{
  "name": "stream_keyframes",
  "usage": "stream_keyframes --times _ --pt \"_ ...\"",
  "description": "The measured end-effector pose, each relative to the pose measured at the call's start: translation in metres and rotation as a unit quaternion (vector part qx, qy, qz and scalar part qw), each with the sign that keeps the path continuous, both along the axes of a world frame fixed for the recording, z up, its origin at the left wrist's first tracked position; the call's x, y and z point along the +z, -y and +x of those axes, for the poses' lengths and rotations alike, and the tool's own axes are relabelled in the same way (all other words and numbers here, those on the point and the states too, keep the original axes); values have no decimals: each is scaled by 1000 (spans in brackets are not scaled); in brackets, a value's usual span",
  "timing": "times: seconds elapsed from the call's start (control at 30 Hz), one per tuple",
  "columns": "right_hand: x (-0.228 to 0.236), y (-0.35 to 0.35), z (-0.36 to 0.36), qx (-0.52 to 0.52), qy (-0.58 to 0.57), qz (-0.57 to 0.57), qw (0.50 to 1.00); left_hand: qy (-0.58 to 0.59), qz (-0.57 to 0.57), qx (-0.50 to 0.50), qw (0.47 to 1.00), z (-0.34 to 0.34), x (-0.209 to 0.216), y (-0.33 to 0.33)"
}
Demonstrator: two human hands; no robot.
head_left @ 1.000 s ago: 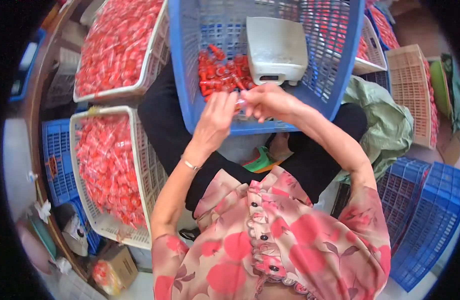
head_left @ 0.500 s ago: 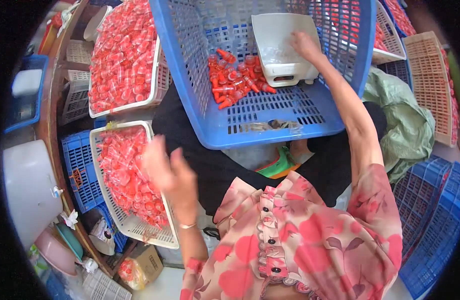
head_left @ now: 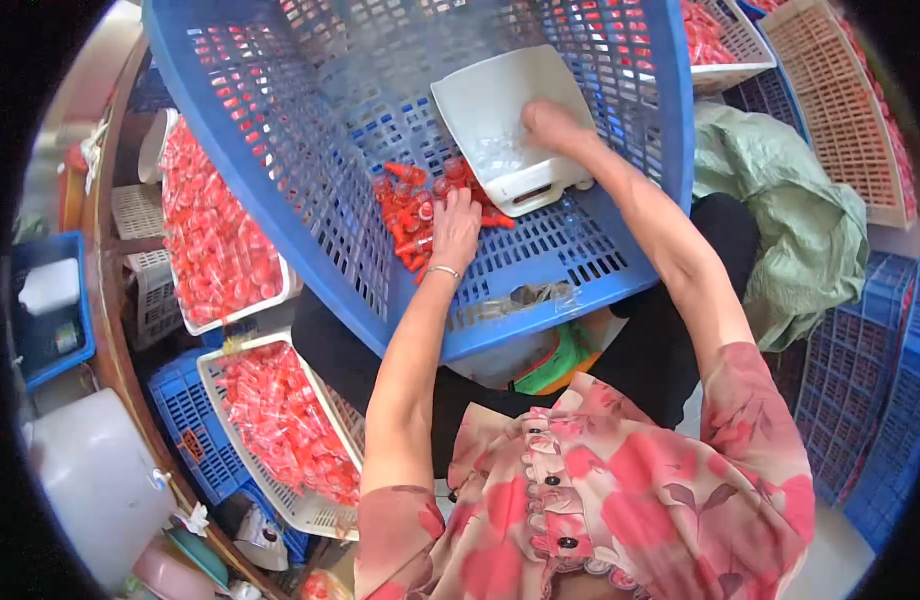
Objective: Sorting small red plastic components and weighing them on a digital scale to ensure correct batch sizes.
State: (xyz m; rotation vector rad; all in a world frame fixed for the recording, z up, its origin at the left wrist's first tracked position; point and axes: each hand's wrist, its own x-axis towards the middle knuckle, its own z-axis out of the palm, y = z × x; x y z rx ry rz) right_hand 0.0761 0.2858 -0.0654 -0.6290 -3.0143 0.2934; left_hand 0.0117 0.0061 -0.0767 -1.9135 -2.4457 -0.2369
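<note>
My left hand [head_left: 456,230] reaches into a pile of small red bottle-shaped plastic pieces with clear ends [head_left: 408,212], its fingers slightly apart on top of them. The pile lies in a large blue perforated basket [head_left: 380,318], tipped toward me across my lap. Beside the pile, a white scoop-shaped plastic tray [head_left: 480,92] rests inside the basket, with something clear and shiny on its surface. Over this tray is my right hand [head_left: 558,126], fingers curled inward and a little blurred; what they hold, if anything, is hidden.
White crates of red pieces stand at my left, one nearer [head_left: 285,415] and one farther [head_left: 215,235]. A pale green sack [head_left: 780,215] lies right of the basket. Blue crates [head_left: 845,370] and a beige crate [head_left: 845,105] stand farther right. A wooden beam [head_left: 113,300] runs along the left.
My left hand has moved from above the near left crate into the basket, onto the red pieces. My right hand stays over the white tray. The view has shifted, and the basket appears more turned.
</note>
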Motion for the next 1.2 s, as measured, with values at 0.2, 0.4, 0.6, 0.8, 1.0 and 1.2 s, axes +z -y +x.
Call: stream_keyframes --times 0.2,0.4,0.6,0.8,1.0,1.2 --pt "46 6 -4 28 -77 -270 960 223 119 94 963 5 62 18" --pt "129 96 23 116 -137 -280 943 717 170 236 633 24 101 61" --pt "174 131 50 169 -122 -293 933 785 254 159 543 42 121 80" --pt "205 160 55 242 -159 -254 923 740 243 111 618 42 140 102" --pt "232 165 61 324 -62 -98 939 730 227 99 637 40 153 122" --pt "228 182 63 418 -51 -86 903 742 172 51 646 43 149 125"
